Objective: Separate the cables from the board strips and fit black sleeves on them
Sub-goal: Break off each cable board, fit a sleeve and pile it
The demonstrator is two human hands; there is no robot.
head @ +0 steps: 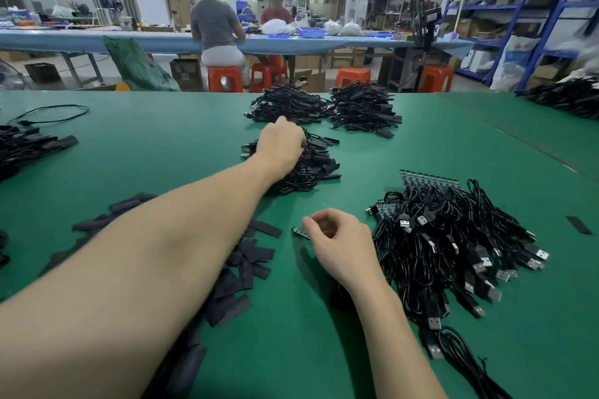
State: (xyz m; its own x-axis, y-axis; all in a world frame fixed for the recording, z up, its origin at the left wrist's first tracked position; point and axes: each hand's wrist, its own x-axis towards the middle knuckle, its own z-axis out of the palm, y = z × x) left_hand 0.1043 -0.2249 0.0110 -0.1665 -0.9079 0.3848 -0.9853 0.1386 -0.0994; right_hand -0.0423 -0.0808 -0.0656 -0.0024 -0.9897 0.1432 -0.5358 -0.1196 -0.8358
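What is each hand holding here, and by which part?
The right hand pinches a small board piece by its near end. The left hand rests on a pile of sleeved cables; its fingers are hidden, so any hold cannot be told.

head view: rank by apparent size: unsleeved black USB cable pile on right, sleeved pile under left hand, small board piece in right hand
1. Unsleeved black USB cable pile, nearest camera.
2. Sleeved cable pile under left hand, partly hidden and farther off, so unsure.
3. Small board piece in right hand.

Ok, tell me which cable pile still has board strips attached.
The pile at right, beside the right hand: green board strips show along its far edge. The other piles hold sleeved cables only.
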